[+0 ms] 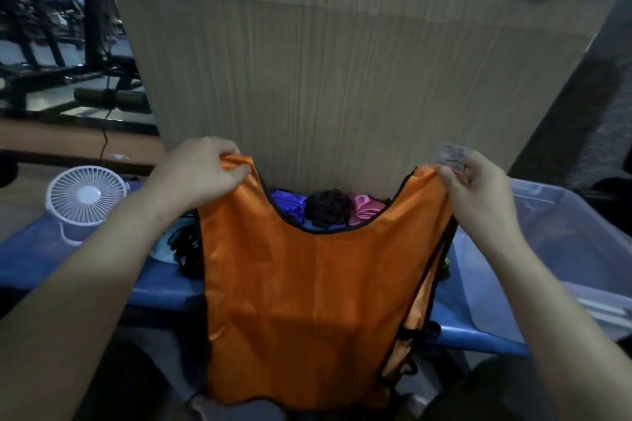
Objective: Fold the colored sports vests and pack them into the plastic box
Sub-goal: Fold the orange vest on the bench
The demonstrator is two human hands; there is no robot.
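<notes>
Head view: at nine o'clock a small white fan (85,203) stands on the blue tabletop (30,256), just beside my left forearm. My left hand (201,174) has its grip pinched on the left shoulder strap of the orange vest (301,301), fingers and thumb curled over the fabric at about ten o'clock. The vest hangs spread out flat between my two hands, facing me, its black-trimmed neckline dipping in the middle and its lower hem dropping past the near edge of the tabletop toward six o'clock. Just left of the vest's side a dark tangle of black straps (186,249) lies on the tabletop. Through the neckline, near twelve o'clock of the vest, I see a purple vest (289,203), a crumpled black vest (326,207) and a pink vest (362,208) bunched side by side against the wooden panel (342,61) behind. My right hand (478,195) has its grip pinched on the right shoulder strap at about two o'clock, with a small white label (453,157) sticking up by the fingertips. At three o'clock the clear plastic box (561,236) sits on the tabletop, just beside my right wrist.
</notes>
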